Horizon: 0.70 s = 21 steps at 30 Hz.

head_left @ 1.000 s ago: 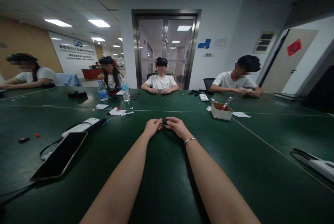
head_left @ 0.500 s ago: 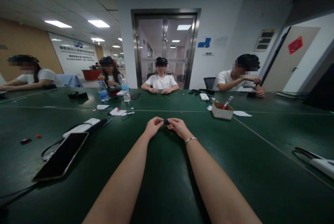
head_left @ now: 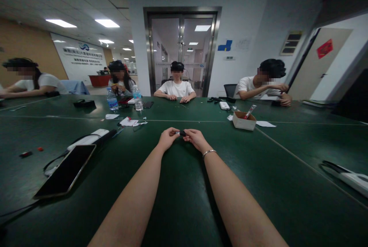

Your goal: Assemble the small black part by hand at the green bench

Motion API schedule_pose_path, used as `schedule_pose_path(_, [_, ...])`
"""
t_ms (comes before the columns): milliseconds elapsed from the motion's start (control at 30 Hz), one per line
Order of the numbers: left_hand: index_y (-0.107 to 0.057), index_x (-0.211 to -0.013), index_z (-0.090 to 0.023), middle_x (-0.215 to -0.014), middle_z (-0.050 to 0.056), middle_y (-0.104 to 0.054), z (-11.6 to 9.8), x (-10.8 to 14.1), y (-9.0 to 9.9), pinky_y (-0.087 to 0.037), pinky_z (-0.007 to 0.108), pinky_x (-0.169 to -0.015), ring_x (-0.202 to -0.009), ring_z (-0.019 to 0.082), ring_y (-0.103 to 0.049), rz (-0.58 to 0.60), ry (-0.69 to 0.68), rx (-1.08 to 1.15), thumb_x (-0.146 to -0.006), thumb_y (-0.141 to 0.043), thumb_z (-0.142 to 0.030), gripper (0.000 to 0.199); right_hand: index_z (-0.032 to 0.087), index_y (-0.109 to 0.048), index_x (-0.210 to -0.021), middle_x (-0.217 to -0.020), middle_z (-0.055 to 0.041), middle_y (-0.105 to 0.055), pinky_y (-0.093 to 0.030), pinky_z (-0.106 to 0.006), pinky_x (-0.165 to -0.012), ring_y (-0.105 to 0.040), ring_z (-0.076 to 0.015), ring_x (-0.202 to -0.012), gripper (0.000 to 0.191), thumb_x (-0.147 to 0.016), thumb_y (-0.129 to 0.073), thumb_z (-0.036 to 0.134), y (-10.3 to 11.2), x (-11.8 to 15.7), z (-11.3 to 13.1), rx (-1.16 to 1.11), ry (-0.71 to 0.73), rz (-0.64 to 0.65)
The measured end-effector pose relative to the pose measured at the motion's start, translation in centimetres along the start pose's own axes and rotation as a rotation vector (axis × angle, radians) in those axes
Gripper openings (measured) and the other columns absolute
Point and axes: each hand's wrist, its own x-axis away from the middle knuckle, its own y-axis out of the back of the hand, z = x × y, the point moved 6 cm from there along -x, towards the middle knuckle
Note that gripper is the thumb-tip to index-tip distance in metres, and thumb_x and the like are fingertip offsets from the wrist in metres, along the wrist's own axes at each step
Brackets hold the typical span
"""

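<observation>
Both my hands meet over the green table, pinching one small black object [head_left: 182, 133] between them. My left hand [head_left: 168, 138] is closed, with thumb and fingertips at the object's left end, where a short pale, metallic-looking bit shows. Closed on the black right end is my right hand [head_left: 196, 138], which has a silver bracelet [head_left: 209, 153] at the wrist. The fingers cover much of the object, and it is too small for me to tell its kind.
A phone [head_left: 66, 171] lies at the left by a white device [head_left: 89, 139] with a cable. Beyond my hands are paper scraps [head_left: 128, 121], two water bottles [head_left: 138, 100] and a small box [head_left: 243, 121]. Another white device [head_left: 350, 178] is at far right. Several people sit across the green table [head_left: 258, 185].
A pale, metallic-looking bit now shows between my left fingertips and the black part. My hands stay in nearly the same place; the view has shifted slightly.
</observation>
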Motion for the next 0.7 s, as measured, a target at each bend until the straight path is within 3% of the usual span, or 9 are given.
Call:
schedule_pose_path(167, [-0.067, -0.09, -0.015, -0.081, 0.007, -0.067, 0.91, -0.22, 0.05, -0.047, 0.03, -0.072, -0.074, 0.017, -0.061, -0.008, 0.057, -0.028, -0.072, -0.065, -0.034, 0.026, 0.009, -0.067, -0.083, -0.069, -0.0063, -0.065, -0.055, -0.02, -0.054, -0.062, -0.0117, -0.055, 0.011, -0.073, -0.071, 0.009, 0.11, 0.13, 0.08, -0.029, 0.011, 0.014])
schedule_pose_path(700, [-0.067, -0.075, -0.015, -0.067, 0.004, -0.064, -0.03, 0.26, 0.39, -0.039, 0.026, -0.056, -0.059, 0.015, -0.053, 0.035, 0.156, -0.173, -0.074, -0.054, -0.056, 0.044, 0.011, -0.068, -0.088, -0.082, -0.0067, -0.067, -0.056, -0.02, -0.059, -0.065, -0.0131, -0.064, 0.019, -0.072, -0.067, 0.002, 0.0, 0.17, 0.13, -0.008, 0.026, 0.068])
